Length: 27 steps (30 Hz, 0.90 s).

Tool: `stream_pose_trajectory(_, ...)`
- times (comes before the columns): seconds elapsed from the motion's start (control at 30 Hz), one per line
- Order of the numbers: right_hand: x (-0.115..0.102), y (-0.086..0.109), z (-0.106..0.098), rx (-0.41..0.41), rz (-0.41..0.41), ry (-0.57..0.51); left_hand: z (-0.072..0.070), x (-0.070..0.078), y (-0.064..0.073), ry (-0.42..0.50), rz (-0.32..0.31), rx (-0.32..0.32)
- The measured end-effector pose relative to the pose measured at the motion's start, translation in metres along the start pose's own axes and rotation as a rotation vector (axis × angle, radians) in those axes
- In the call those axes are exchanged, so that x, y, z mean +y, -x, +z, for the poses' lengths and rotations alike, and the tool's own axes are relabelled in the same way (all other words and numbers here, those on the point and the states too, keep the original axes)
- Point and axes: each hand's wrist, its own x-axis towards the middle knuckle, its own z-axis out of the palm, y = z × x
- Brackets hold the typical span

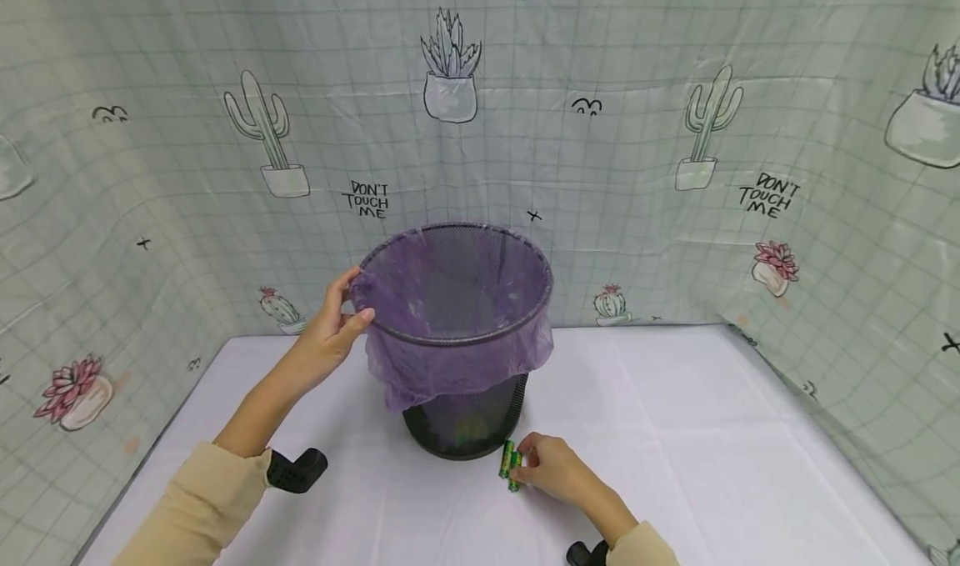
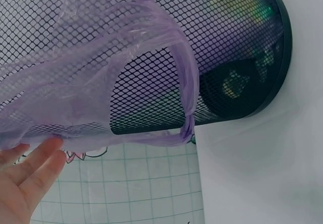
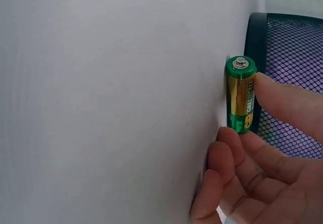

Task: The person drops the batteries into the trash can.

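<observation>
A black mesh wastebasket [image 1: 517, 399] stands on the table, lined with a purple plastic bag [image 1: 457, 374] folded over its rim. My left hand [image 1: 337, 324] grips the rim and bag at the left side, thumb toward the front; in the left wrist view its fingers [image 2: 43, 158] lie against the bag. Near the basket's base, my right hand [image 1: 551, 466] pinches a green and gold battery [image 3: 241, 95] between thumb and fingers, low at the tabletop. Two batteries [image 1: 506, 458] show side by side in the head view, the nearer one partly covered by the fingertips.
The table [image 1: 675, 449] has a white cover. A pale curtain [image 1: 600, 174] with a grid and cactus drawings surrounds it at the back and sides. Black wrist devices [image 1: 298, 470] sit by both sleeves. Blurred green and yellow shapes [image 2: 242, 12] show through the basket's lower mesh.
</observation>
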Motion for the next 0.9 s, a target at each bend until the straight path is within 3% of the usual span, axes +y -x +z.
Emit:
stream_pose_trajectory(0.37, -0.011, -0.001, -0.002, -0.022, 0.151, 0.020, 0.000, -0.001, -0.001, 0.018, 0.012, 0.007)
stream_pose_trajectory(0.6, -0.016, 0.000, -0.001, -0.027, 0.214, 0.108, 0.001, 0.000, -0.001, 0.007, 0.011, 0.008)
stream_pose_trajectory(0.73, -0.016, 0.000, -0.001, -0.032, 0.215, 0.121, 0.001, 0.000, -0.001, -0.004, 0.009, 0.009)
stream_pose_trajectory(0.9, -0.013, 0.003, -0.001, -0.017, 0.146, 0.081, 0.000, 0.000, 0.000, -0.012, 0.012, 0.010)
